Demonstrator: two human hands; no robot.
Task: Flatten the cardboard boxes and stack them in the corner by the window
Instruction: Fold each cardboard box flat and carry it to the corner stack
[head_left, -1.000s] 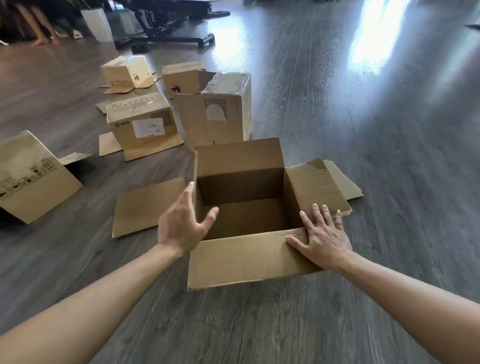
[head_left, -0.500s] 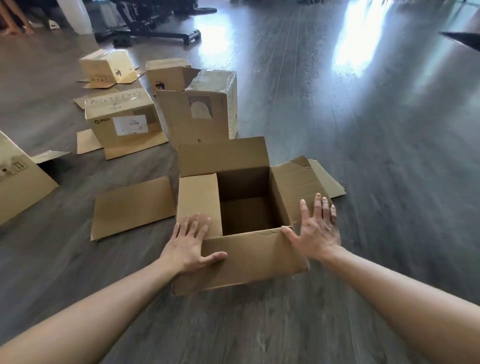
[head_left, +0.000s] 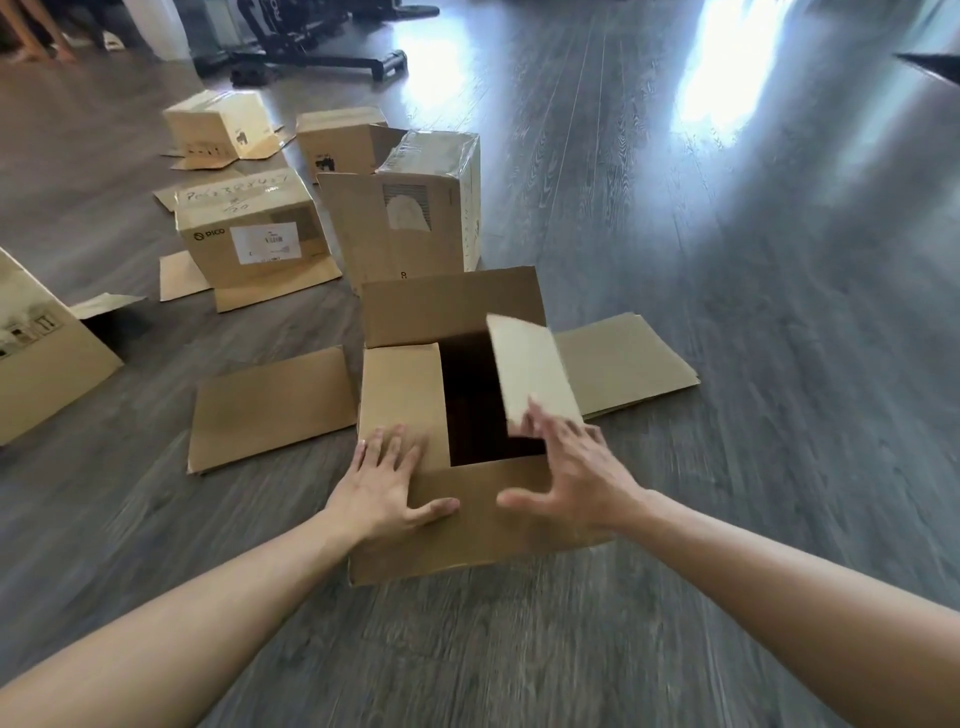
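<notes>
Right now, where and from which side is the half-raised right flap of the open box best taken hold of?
Take the right flap by its free near edge, coming from the right and below, where the right hand is already. It stands tilted over the opening of the box, hinged on the right wall, so that edge is exposed.

Box interior in deep shadow, its bottom unseen, right hand motion-blurred with fingertips behind the raised flap, left box cut by the frame's edge, far box labels too small to read.

Matt cardboard box (glossy wood floor)
</notes>
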